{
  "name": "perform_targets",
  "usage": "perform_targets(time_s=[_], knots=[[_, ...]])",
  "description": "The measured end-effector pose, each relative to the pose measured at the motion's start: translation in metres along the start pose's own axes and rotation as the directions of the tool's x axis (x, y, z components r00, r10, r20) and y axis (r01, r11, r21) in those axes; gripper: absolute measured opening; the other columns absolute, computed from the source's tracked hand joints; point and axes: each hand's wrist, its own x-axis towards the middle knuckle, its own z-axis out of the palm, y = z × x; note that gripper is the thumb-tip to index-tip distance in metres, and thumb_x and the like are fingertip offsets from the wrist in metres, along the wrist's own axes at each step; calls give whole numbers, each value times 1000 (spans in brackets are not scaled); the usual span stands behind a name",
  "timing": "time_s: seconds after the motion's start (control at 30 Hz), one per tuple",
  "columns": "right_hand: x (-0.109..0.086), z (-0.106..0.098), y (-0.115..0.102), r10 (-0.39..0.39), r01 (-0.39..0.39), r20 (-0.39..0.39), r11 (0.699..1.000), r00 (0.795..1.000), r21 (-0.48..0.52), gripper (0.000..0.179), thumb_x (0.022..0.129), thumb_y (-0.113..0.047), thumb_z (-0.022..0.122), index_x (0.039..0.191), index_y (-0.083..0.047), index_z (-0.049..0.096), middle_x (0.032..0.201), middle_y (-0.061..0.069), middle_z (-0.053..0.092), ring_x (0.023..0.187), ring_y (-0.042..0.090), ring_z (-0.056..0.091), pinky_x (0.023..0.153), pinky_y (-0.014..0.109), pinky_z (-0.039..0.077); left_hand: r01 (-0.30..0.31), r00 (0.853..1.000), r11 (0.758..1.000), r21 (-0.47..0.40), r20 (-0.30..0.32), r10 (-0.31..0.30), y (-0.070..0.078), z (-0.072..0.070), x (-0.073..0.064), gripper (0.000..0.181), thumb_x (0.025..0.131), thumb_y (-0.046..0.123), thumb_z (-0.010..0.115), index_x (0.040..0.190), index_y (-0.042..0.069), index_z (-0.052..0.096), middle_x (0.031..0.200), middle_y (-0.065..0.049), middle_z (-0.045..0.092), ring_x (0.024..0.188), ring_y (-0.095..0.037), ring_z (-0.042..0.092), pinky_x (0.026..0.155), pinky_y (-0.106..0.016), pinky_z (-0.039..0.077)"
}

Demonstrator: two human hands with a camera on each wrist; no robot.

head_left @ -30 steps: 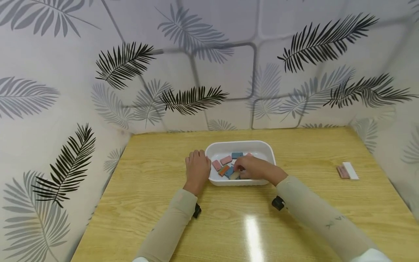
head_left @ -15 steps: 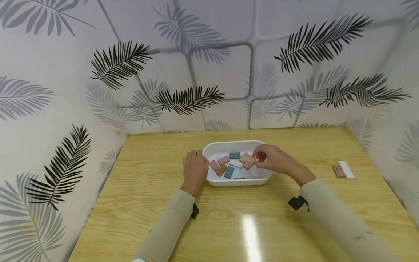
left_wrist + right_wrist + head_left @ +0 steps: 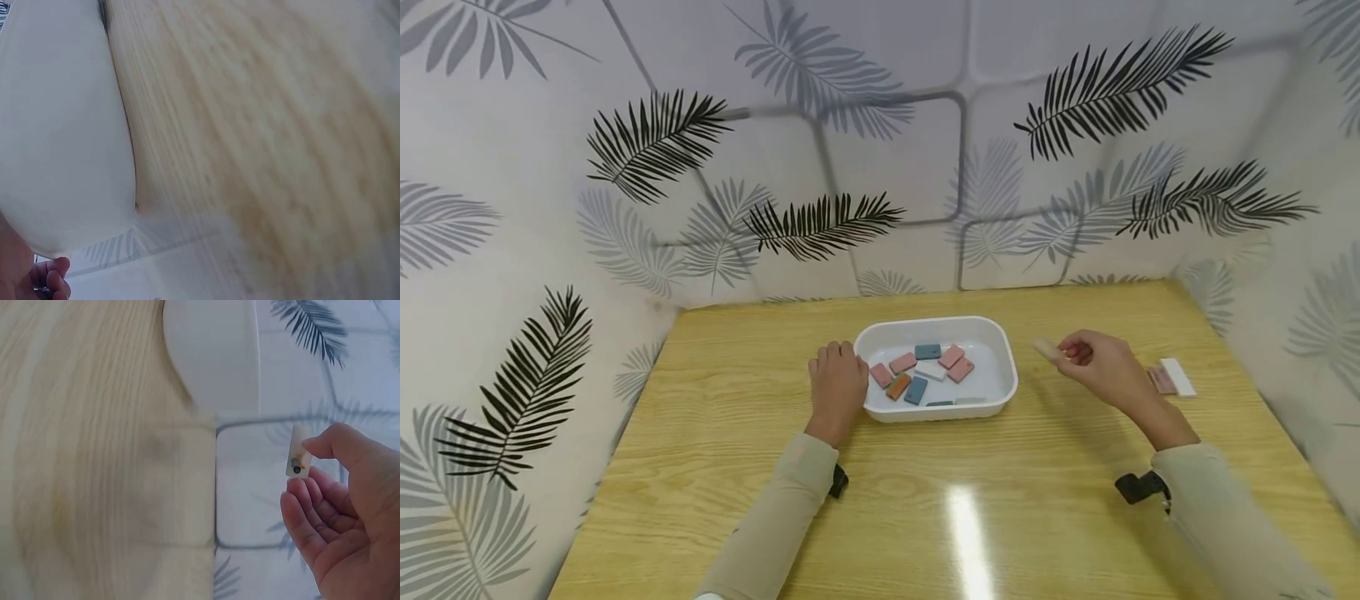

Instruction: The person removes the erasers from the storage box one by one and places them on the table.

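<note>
Apparently transferring a cream block (image 3: pixel 1048 351) pinched in right hand (image 3: pixel 1103 371), touching tray (image 3: pixel 987 373) with left hand (image 3: pixel 837 383) (unclear if gripping), probably needing lowering next near right edge of bench (image 3: pixel 1037 483).

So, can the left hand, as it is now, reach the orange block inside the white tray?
Probably yes: the left hand is close beside the white tray, and nothing covers the orange block.
</note>
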Motion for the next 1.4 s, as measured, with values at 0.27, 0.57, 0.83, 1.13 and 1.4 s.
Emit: perform_targets(time_s=[0.27,0.57,0.83,1.13,1.4], knots=[[-27,-16,38,100,-108,-118,992,988,-64,34,89,-31,60,101,0,61,88,13,64,79,27,60,64,38,47,-8,1000,1000,6,-23,8,1,-3,-1,25,94,22,49,100,-2,57,92,-14,53,85,-28,45,71,-39,33],[-50,-23,72,235,-262,-214,959,948,-107,36,87,-28,61,98,5,62,90,22,63,74,31,58,60,40,45,-11,999,1000,10,-40,12,2,-2,-2,24,94,21,51,97,-2,57,89,-14,53,80,-27,45,69,-38,33],[-61,-25,86,224,-266,-259,954,940,-138,38,85,-26,65,96,10,63,90,29,63,74,39,59,62,47,44,-18,998,1000,13,-59,19,1,0,-2,23,93,21,50,95,-1,57,88,-13,52,80,-27,45,68,-38,32],[-61,-20,96,220,-271,-278,949,935,-162,34,85,-23,64,92,11,64,85,29,63,68,37,59,60,47,44,-4,999,1000,-3,-34,4,0,1,-1,25,94,21,49,98,-2,56,91,-14,53,83,-28,45,70,-39,32],[-58,-14,98,244,-297,-263,937,934,-183,30,85,-18,63,87,11,62,79,28,61,63,34,57,56,47,44,-9,999,1000,-4,-43,9,-1,0,-1,24,93,21,50,97,-1,57,90,-13,53,81,-27,45,69,-38,33]])
